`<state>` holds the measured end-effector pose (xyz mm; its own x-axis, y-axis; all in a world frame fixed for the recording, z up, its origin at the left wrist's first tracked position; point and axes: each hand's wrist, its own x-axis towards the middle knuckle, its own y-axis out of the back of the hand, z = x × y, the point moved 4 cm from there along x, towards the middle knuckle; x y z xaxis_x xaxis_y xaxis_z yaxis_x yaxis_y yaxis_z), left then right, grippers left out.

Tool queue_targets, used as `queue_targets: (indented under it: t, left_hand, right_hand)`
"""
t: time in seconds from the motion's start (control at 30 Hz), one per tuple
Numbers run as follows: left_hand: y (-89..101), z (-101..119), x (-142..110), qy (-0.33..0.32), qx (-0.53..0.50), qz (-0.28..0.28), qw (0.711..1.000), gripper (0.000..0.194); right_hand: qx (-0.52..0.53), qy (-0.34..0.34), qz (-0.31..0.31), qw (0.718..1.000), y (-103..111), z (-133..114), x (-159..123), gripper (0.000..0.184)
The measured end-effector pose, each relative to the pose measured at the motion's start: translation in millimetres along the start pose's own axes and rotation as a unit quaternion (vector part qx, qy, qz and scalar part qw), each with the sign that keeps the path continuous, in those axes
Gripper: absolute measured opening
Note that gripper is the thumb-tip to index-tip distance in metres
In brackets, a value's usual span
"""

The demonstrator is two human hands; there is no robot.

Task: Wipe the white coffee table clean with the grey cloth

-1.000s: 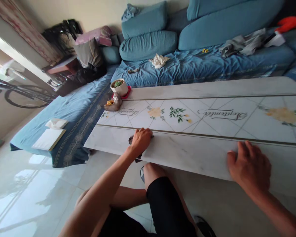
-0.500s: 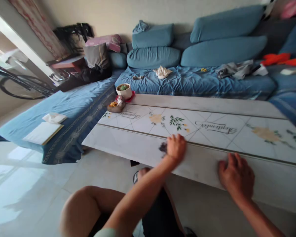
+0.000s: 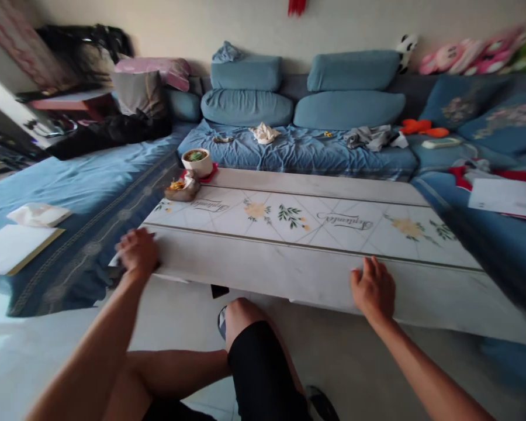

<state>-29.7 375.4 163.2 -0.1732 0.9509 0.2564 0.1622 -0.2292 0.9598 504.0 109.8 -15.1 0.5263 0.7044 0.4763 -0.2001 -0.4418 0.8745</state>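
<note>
My left hand [image 3: 137, 251] is at the near left corner of the long white table [image 3: 254, 266], fingers curled down over something dark. Only a little of this dark crumpled cloth [image 3: 120, 270] shows below the hand, and motion blurs it. My right hand [image 3: 374, 287] lies flat on the near strip of the tabletop, close to the front edge, with its fingers stretched forward and nothing in them. A printed band with flowers and lettering runs along the table's middle.
At the table's far left corner stand a potted succulent [image 3: 197, 162] and a brown bowl [image 3: 182, 190] with scraps in it. A blue sofa [image 3: 289, 146] wraps around the back and both sides. A white board [image 3: 15, 248] and tissue pack [image 3: 39, 214] lie on its left part.
My left hand has swept left along the tabletop, from the middle to the near left corner, with the dark cloth under it. My right hand still rests on the table. The view has turned right.
</note>
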Motion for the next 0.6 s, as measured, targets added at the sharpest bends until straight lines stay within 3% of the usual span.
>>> queue_targets:
  t: [0.07, 0.1, 0.17, 0.23, 0.3, 0.37, 0.43, 0.5, 0.53, 0.6]
  left_hand:
    - [-33.6, -45, 27, 0.038, 0.041, 0.026, 0.998, 0.026]
    - [-53.3, -53, 32, 0.034, 0.049, 0.032, 0.998, 0.015]
    - [-87.9, -40, 22, -0.008, 0.033, 0.02, 0.999, 0.032]
    - [-104.0, 13, -22, -0.091, -0.023, -0.023, 0.995, 0.043]
    - [-95.5, 93, -93, -0.209, -0.097, -0.07, 0.971, 0.045]
    - [-69.2, 181, -177, -0.356, -0.199, -0.111, 0.906, 0.038]
    - [-38.4, 253, -252, -0.487, -0.287, -0.118, 0.817, 0.03]
    - [-18.8, 294, -295, -0.569, -0.324, -0.1, 0.749, 0.03]
    - [-15.7, 301, -301, -0.596, -0.329, -0.09, 0.727, 0.03]
    - [-22.5, 284, -283, -0.615, -0.325, -0.082, 0.713, 0.027]
  right_hand:
    - [0.003, -0.015, -0.01, 1.0, -2, 0, -1, 0.06]
    - [0.005, -0.021, -0.015, 1.0, -2, 0, -2, 0.061]
    - [0.009, -0.031, -0.024, 0.999, -2, 1, -2, 0.062]
    - [0.011, -0.037, -0.031, 0.999, -1, 1, -2, 0.062]
    - [0.012, -0.04, -0.036, 0.998, 1, 0, -2, 0.063]
    - [0.011, -0.044, -0.038, 0.998, 4, -2, 0, 0.063]
    - [0.011, -0.044, -0.04, 0.998, 6, -4, 1, 0.064]
    - [0.013, -0.039, -0.04, 0.998, 8, -5, 2, 0.064]
    - [0.014, -0.035, -0.04, 0.998, 8, -5, 3, 0.065]
    - [0.015, -0.027, -0.041, 0.999, 6, -4, 4, 0.065]
